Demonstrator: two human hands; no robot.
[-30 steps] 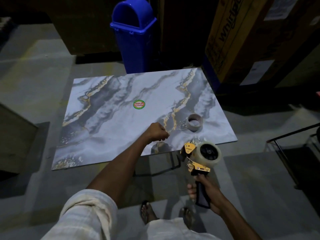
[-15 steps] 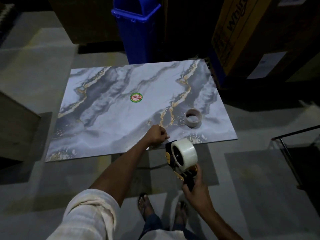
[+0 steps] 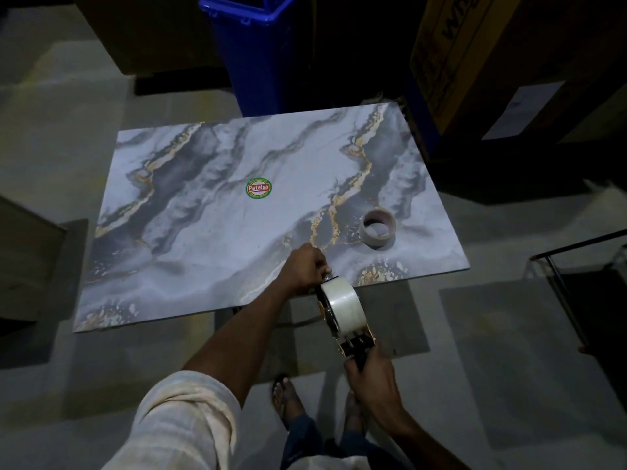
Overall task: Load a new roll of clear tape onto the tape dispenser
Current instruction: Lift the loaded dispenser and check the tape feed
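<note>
We see the right hand (image 3: 373, 381) wrapped around the handle of the tape dispenser (image 3: 354, 344), holding it in the air just off the near edge of the counter (image 3: 210, 239), above the grey floor (image 3: 509, 351). The roll of clear tape (image 3: 344, 307) sits on the dispenser's wheel, its broad shiny band facing up and to the right, with the black-and-yellow side plate showing along its left rim. The left hand (image 3: 302, 273) reaches in from the lower left over the counter's edge, and its fingers are curled tight with the tips right at the top of the roll. Whether they pinch a loose end of tape or only touch the roll we cannot tell, because the light is dim and the tape is clear. On the counter, well apart from the dispenser and toward the right side, lies a thin ring of tape (image 3: 377, 228) flat on the marbled surface — mostly a bare core, as far as we can see. Near the middle of the counter is a round green and red sticker (image 3: 258, 188). Beyond the far edge stands a blue bin (image 3: 268, 52), and a large cardboard box (image 3: 475, 45) is to its right. At the bottom we see a pale rolled sleeve (image 3: 183, 422) on the left arm and a sandalled foot (image 3: 285, 398) on the floor below the dispenser.
</note>
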